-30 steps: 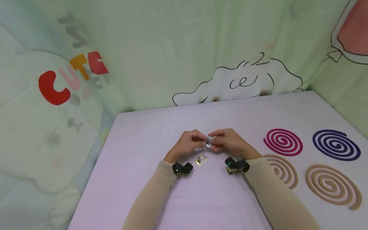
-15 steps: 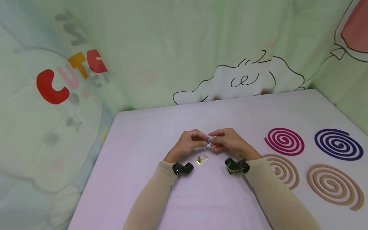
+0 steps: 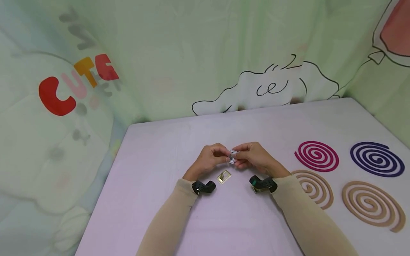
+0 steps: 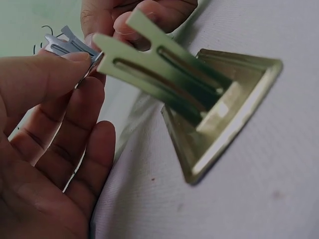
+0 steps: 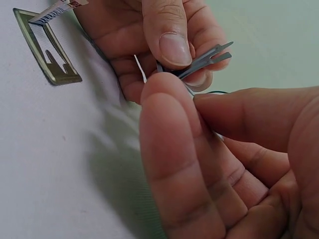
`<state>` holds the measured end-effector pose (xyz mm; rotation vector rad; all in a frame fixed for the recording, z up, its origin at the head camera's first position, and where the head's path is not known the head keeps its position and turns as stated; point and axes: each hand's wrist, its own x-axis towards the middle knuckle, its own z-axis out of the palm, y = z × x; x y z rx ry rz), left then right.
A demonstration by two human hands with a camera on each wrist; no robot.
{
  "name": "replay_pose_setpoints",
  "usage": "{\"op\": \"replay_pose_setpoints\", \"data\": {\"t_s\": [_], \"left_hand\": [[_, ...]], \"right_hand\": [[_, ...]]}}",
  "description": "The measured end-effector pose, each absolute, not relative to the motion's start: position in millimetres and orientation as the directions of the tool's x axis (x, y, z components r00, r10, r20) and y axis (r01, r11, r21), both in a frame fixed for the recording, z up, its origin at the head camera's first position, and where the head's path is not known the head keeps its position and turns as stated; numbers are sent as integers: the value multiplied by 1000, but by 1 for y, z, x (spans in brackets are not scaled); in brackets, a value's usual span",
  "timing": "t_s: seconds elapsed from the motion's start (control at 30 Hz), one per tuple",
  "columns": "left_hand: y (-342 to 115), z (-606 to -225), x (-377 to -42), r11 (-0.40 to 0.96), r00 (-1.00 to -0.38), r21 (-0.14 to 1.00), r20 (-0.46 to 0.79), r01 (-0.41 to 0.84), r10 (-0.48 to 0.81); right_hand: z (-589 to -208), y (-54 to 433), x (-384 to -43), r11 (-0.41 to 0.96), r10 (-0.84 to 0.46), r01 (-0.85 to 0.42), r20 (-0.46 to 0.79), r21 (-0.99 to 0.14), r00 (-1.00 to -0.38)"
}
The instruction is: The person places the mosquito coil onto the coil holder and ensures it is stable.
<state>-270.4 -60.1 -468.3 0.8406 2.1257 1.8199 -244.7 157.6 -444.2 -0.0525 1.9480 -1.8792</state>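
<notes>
My left hand [image 3: 209, 158] and right hand [image 3: 254, 156] meet over the table, pinching a small silver metal mosquito coil stand [image 3: 232, 156] between thumbs and fingers. In the left wrist view the stand's forked tongue [image 4: 65, 46] sticks up past the left thumb. The same silver stand [image 5: 207, 60] shows its prongs beyond the other hand's thumb in the right wrist view; fingers hide most of its plate. Below the hands, a gold-coloured coil stand [image 3: 224, 176] lies on the table, forked tongue bent upright from its rectangular base [image 4: 239, 134].
A second gold piece [image 3: 256, 190] lies mostly hidden under the right wrist's black camera [image 3: 263, 182]. To the right are mosquito coils: pink [image 3: 316, 156], dark blue [image 3: 377, 159] and two tan ones [image 3: 373, 204], one partly behind the right sleeve [image 3: 310, 213].
Both hands stay in place with the silver stand, which has turned slightly between the fingers. The head view has shifted a little.
</notes>
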Motion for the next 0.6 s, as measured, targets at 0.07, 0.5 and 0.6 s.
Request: {"op": "replay_pose_setpoints", "data": {"t_s": [0.07,0.5,0.6], "left_hand": [[-60,-470,-270,65,-811,961,188,267,554],[-61,-469,-268,58,-802,971,159,234,576],[-61,-468,-267,65,-800,970,154,233,580]], "right_hand": [[-445,157,-244,84,-316,272,-285,-959,-905],[-446,156,-244,81,-322,285,-296,-955,-899],[-447,156,-244,77,-321,291,-300,-954,-898]]}}
